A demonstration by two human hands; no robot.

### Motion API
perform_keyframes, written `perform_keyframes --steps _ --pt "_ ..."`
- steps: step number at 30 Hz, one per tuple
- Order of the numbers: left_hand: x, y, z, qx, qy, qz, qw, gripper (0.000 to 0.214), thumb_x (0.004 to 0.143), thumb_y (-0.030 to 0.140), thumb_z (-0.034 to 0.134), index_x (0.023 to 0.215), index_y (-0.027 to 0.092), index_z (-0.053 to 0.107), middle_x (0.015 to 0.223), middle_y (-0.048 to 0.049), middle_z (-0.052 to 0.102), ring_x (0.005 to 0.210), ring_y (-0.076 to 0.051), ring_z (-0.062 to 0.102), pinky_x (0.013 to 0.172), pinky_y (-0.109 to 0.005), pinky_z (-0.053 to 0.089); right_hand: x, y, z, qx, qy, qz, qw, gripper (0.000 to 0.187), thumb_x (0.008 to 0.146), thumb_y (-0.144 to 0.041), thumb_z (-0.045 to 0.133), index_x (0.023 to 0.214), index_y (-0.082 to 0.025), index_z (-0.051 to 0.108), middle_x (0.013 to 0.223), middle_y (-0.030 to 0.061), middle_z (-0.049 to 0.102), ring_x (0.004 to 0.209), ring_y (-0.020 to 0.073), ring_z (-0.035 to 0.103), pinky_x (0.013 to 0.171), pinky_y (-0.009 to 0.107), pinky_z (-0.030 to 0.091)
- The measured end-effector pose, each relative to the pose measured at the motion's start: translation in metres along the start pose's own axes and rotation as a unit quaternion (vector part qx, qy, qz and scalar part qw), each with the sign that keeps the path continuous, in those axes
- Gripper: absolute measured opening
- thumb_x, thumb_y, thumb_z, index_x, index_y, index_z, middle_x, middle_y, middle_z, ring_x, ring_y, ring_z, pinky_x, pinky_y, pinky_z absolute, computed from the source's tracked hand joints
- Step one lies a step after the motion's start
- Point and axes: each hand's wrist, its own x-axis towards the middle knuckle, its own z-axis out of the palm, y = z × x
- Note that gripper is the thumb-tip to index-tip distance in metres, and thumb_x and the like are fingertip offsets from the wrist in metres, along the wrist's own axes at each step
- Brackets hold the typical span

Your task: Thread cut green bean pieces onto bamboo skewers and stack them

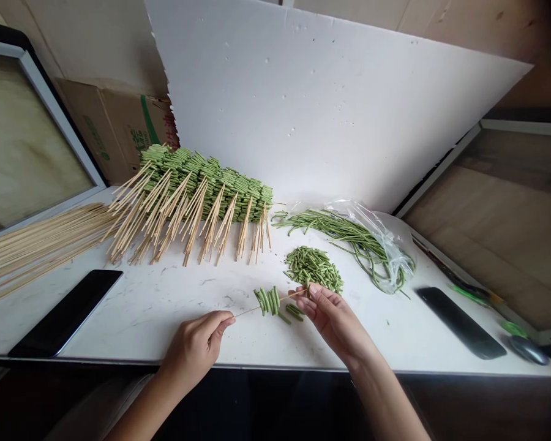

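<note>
My left hand (197, 340) is closed on one end of a thin wooden skewer (247, 312). Several short green bean pieces (267, 301) are threaded side by side along the skewer's middle. At its other end, my right hand (328, 315) pinches a single bean piece (307, 286) between thumb and fingers, at the skewer's tip. Whether the tip has gone through that piece I cannot tell. A few loose bean pieces (294, 312) lie on the table beside my right hand. Just beyond it is a heap of cut bean pieces (313, 267).
Stacked skewers of beans (202, 184) stand at the back left, sticks pointing toward me. Bare skewers (50, 236) lie left, near a black tablet (68, 312). Long uncut beans (344, 229) spill from a clear plastic bag (390, 251). A dark phone (459, 321) and mouse (528, 349) lie right.
</note>
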Motion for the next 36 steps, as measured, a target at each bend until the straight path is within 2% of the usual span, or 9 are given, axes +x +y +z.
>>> perform_keyframes --steps 11,18,21,33,36 --pt "0.003 0.003 -0.002 0.002 -0.002 0.003 1.000 0.013 0.100 0.016 0.055 0.102 0.020 0.067 0.087 -0.0024 0.079 0.075 -0.016 0.077 0.069 -0.022 0.060 0.000 0.000 -0.001 -0.026 0.017 -0.016 0.999 0.028 0.080 -0.046 0.085 0.091 -0.021 0.080 0.106 0.0099 0.079 0.102 0.0221 0.071 0.100 0.036 0.053" --pt "0.003 0.002 -0.002 0.002 0.005 0.018 1.000 0.016 0.099 0.012 0.055 0.104 0.020 0.068 0.088 -0.0029 0.079 0.077 -0.016 0.077 0.073 -0.021 0.062 -0.001 0.001 0.002 -0.059 0.064 -0.036 0.996 0.034 0.074 -0.049 0.089 0.090 -0.021 0.081 0.104 0.0120 0.080 0.111 0.0283 0.070 0.103 0.043 0.052" --pt "0.003 0.002 -0.003 0.003 0.002 0.019 1.000 0.017 0.099 0.011 0.054 0.104 0.020 0.068 0.088 -0.0032 0.079 0.077 -0.016 0.077 0.073 -0.022 0.062 0.000 0.004 0.004 -0.068 0.063 -0.045 0.995 0.033 0.076 -0.049 0.087 0.090 -0.021 0.081 0.104 0.0119 0.079 0.112 0.0285 0.069 0.105 0.044 0.051" --pt "-0.001 0.000 0.000 0.001 -0.002 0.031 1.000 0.024 0.097 0.005 0.053 0.108 0.020 0.067 0.089 -0.0039 0.078 0.079 -0.015 0.076 0.074 -0.022 0.061 -0.004 0.021 0.021 -0.068 0.107 -0.083 0.988 0.029 0.082 -0.047 0.083 0.093 -0.020 0.080 0.113 0.0119 0.078 0.124 0.0320 0.065 0.106 0.048 0.053" --pt "-0.001 0.000 0.000 0.004 -0.005 0.037 0.999 0.025 0.096 0.004 0.052 0.109 0.019 0.068 0.086 -0.0030 0.077 0.077 -0.015 0.075 0.071 -0.022 0.060 -0.007 0.030 0.029 -0.104 0.101 -0.088 0.986 0.028 0.082 -0.048 0.083 0.090 -0.021 0.080 0.107 0.0106 0.078 0.120 0.0319 0.066 0.105 0.047 0.052"
